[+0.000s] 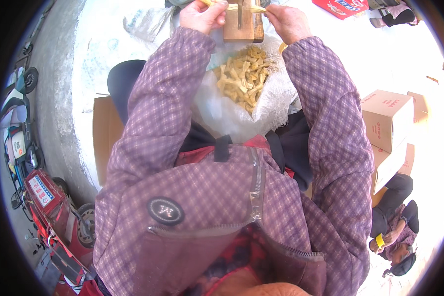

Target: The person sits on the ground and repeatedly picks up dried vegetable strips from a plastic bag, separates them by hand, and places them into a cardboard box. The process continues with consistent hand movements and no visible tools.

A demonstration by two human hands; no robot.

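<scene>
My left hand point(203, 16) and my right hand point(289, 23) are at the top of the view, one on each side of a wooden block with a dark upright blade point(239, 14). A pale yellow fibrous strip point(258, 10) is stretched across the block, pinched at one end by each hand. Below the block, between the knees, an open white woven plastic sack point(222, 116) holds many short yellowish dried pieces point(244, 79), some tied or flared at the ends.
Printed cardboard boxes point(386, 116) are stacked at right, near a seated person point(394, 225) holding something yellow. A cardboard piece point(105, 137) is by the left knee. A red box point(342, 8) lies upper right. Parked vehicles, including a red tricycle point(59, 211), line the left.
</scene>
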